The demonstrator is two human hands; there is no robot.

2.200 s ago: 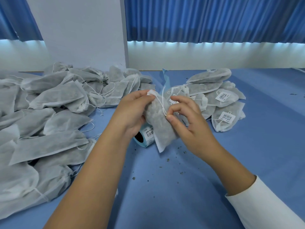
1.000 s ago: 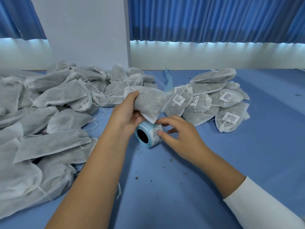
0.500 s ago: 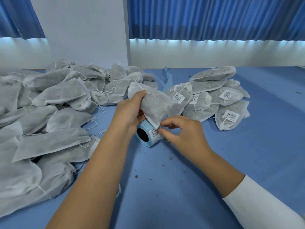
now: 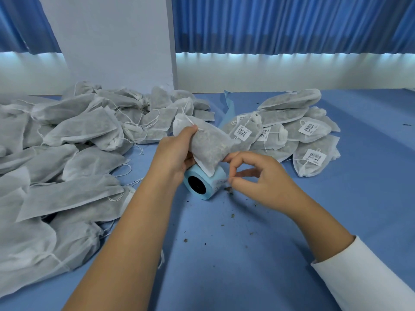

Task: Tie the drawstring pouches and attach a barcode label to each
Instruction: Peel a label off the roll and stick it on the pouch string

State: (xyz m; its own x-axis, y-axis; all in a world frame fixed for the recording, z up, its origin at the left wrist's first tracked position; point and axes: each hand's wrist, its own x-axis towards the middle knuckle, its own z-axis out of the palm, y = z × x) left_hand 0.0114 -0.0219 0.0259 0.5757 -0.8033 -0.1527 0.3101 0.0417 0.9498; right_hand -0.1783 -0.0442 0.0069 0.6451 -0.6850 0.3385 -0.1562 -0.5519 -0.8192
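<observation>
My left hand grips a white drawstring pouch filled with dark herbs near its tied neck, holding it just above a light blue label roll that lies on the blue table. My right hand is beside the roll's right end, thumb and forefinger pinching a barcode label at the roll's edge. The label is blurred and partly hidden by my fingers.
A big heap of unlabelled pouches covers the left side of the table. A smaller pile of labelled pouches lies at the right rear. Herb crumbs are scattered on the blue table in front of the roll.
My hands stopped working the string at the pouch's neck. The left hand lifted the pouch over the roll, and the right hand dropped to the roll and took hold of a label.
</observation>
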